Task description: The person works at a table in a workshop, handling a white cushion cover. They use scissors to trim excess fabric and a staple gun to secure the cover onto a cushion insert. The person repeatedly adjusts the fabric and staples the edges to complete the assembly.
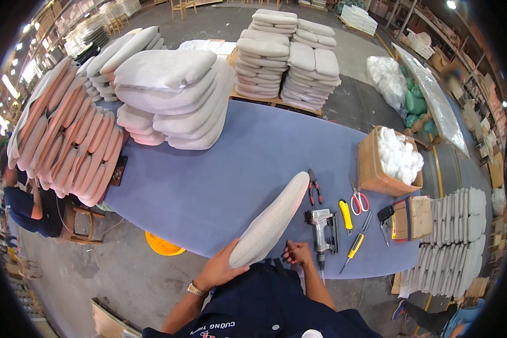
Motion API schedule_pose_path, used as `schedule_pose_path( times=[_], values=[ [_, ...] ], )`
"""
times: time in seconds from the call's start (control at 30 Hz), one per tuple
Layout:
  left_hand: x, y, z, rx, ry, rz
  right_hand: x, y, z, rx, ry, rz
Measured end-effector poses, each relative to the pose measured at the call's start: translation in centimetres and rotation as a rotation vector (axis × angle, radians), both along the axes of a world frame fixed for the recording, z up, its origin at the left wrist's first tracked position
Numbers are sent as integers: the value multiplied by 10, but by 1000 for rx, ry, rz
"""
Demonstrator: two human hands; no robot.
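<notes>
The person is standing at the near edge of a long table covered in blue-grey fabric [231, 169], propping a grey upholstered cushion [270, 219] on its edge so that it is slanting up and away toward one o'clock. The left hand [219, 269] is cupping the cushion's lower end from the seven o'clock side, fingers spread wide and pressing flat against the fabric, with a metal wristwatch [196, 290] showing on the wrist. The right hand [297, 253] is sitting just at four o'clock of that lower end, fingers curling inward close to the cushion's edge; I cannot tell whether they are pinching the fabric or anything else.

Just to the three o'clock side of the cushion a pneumatic staple gun [323, 228] is lying on the table, near the right hand. Red-handled pliers [314, 188] are lying at the cushion's upper tip. Further toward three o'clock are lying a yellow utility knife [346, 214], red-handled scissors [357, 198] and a yellow-handled screwdriver [357, 241]. A cardboard box of white stuffing [391, 160] is standing at two o'clock. Stacks of grey cushions [174, 96] are piling up at eleven o'clock, with pink ones [67, 135] leaning at ten o'clock.
</notes>
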State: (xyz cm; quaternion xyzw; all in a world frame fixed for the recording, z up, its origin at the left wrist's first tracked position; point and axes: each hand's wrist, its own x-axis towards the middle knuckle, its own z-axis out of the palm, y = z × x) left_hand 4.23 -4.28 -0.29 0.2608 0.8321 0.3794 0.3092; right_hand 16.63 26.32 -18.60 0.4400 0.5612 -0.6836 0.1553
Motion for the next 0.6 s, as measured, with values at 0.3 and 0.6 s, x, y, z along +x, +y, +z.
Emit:
schedule_pose_path(
  times=[0.3,0.6],
  values=[
    [-1,-25,-28,37,-16,49,0,7,-11,19,-15,-29],
    [-30,-17,-32,-22,270,-27,-9,8,-4,56,11,44]
  ],
)
